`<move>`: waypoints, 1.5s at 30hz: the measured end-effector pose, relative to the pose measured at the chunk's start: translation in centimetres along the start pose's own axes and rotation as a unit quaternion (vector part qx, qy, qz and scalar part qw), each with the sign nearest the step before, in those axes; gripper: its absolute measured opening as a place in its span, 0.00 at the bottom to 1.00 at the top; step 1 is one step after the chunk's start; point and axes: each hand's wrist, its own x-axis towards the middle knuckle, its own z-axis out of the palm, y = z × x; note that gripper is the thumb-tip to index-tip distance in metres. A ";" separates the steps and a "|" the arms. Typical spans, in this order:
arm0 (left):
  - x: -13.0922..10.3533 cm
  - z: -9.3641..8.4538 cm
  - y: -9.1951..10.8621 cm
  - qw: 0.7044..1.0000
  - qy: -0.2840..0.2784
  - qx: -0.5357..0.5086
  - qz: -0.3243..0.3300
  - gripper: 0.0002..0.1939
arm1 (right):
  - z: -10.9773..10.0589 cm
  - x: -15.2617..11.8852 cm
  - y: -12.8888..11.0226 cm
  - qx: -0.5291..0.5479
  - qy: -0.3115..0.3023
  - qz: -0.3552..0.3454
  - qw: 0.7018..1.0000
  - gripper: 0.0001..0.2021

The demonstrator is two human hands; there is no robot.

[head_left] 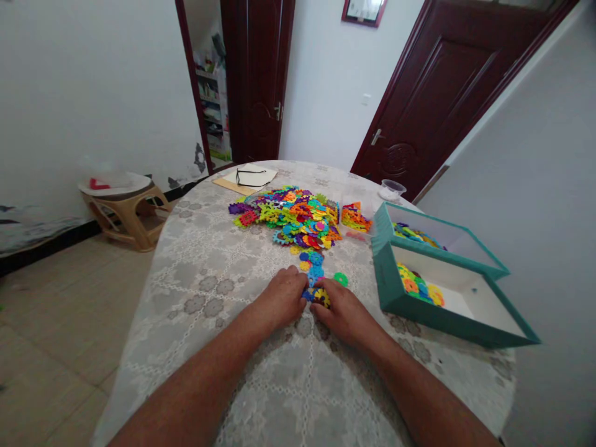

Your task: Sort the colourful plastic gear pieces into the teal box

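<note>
At the middle of the table my left hand (289,292) and my right hand (342,308) meet, fingers closed on small notched plastic discs. A yellow disc (321,297) shows at my right fingertips, and a blue disc (308,294) lies between the two hands. My fingers hide how these pieces are joined. Just beyond are several loose blue and light-blue discs (315,259), and a green disc (341,279) lies to the right. Farther back is a big heap of multicoloured discs (298,214).
Two teal boxes (459,323) with discs inside stand at the right. Behind them are a clear container (356,217) of orange pieces and a clear plastic cup (392,188). Eyeglasses (251,178) rest on papers (228,182) at the back left. A stool (125,214) stands on the floor.
</note>
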 end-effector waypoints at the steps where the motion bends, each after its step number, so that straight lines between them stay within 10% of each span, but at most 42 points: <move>1: 0.0 0.0 0.1 1.000 -0.001 -0.001 -0.002 0.11 | 0.1 0.0 0.1 0.004 0.004 0.002 1.000 0.16; 20: 0.1 1.9 -0.6 0.980 0.118 -0.132 0.087 0.10 | 0.4 -0.1 0.1 0.181 0.082 -0.043 0.979 0.09; 25: -0.1 0.7 0.6 0.938 0.275 -0.139 0.161 0.09 | 1.2 1.1 0.4 0.549 0.029 0.138 0.824 0.12; 30: -0.3 1.2 1.2 0.932 0.268 -0.135 0.203 0.10 | 2.0 2.2 0.7 0.741 -0.090 0.160 0.646 0.17; 45: 0.4 3.1 -0.5 0.932 0.210 -0.192 0.224 0.23 | 1.6 2.3 0.8 0.771 -0.134 0.199 0.590 0.28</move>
